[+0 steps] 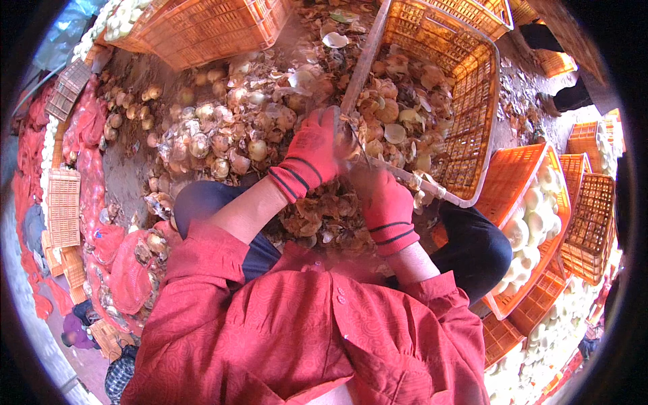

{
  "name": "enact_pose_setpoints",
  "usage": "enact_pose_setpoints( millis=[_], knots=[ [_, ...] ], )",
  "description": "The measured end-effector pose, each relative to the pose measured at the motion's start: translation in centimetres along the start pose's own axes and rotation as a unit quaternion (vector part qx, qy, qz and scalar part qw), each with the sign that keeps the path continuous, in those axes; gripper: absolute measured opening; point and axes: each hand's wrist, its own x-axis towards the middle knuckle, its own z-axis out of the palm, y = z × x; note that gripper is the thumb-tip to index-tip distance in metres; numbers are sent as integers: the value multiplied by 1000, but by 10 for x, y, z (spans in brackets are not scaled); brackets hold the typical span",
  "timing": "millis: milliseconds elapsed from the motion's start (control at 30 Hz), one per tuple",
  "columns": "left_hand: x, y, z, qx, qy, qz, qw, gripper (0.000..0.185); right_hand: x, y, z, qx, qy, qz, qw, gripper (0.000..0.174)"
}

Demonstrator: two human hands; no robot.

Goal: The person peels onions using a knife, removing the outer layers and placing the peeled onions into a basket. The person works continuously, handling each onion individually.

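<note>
My left hand (316, 147), in a red knit glove with dark cuff stripes, curls around a blurred brownish thing that looks like an onion. Close beside it, my right hand (387, 205), gloved alike, is closed near the corner of an orange plastic crate (473, 121). A thin dark blade (360, 144) runs up from the right fist; its handle is hidden by fingers and blur. Onion skins and pieces (400, 116) fill the crate's lower part. Left of my hands lies a heap of unpeeled onions (223, 136), mixed with papery skins (304, 217) that continue between my knees.
On the right stands an orange crate of peeled white onions (531, 217), with more crates (590, 228) behind it. Another large crate (212, 30) is at the top. Red mesh sacks (129, 273) lie at left. Another person's leg (572, 98) shows at upper right.
</note>
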Motion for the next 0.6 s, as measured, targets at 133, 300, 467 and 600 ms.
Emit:
enact_pose_setpoints(
  millis=[133,300,467,600],
  knots=[
    [1,2,4,-14,25,7,1000,74,5,-4,0,-45,-16,32,998,23],
    [-1,6,3,-13,37,4,999,66,14,-6,1,-47,-20,32,998,21],
    [0,6,11,44,25,-3,999,100,30,-13,-8,-49,-30,48,997,13],
    [-1,0,21,86,45,0,995,99,51,-15,-6,-41,-48,54,997,14]
  ],
)
